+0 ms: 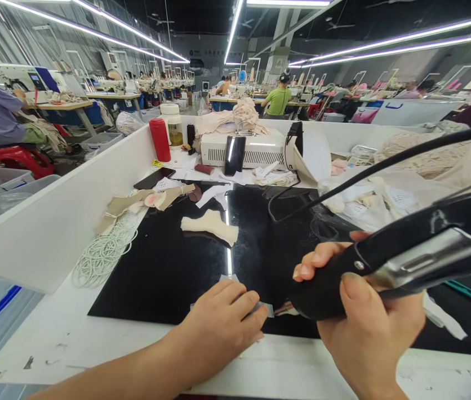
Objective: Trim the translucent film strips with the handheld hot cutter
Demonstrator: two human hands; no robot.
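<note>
My left hand (229, 319) lies palm down at the front edge of a glossy black board (168, 278), its fingers resting on a small translucent grey-white piece (265, 309), mostly hidden beneath them. My right hand (368, 316) is wrapped round a thick black corded hand tool (402, 255) with a silver metal lever on its side. The tool's narrow metal tip (286, 309) points left, close to the translucent piece; whether they touch I cannot tell. Farther back on the board lies a cream shaped fabric piece (210, 225).
Pale elastic cord (105, 253) and fabric scraps (147, 200) lie on the left. Behind the board are a phone (234, 155), a vented white machine (260, 147) and a red bottle (159, 140). A black cable (368, 166) arches across the right. Other people work at sewing tables beyond.
</note>
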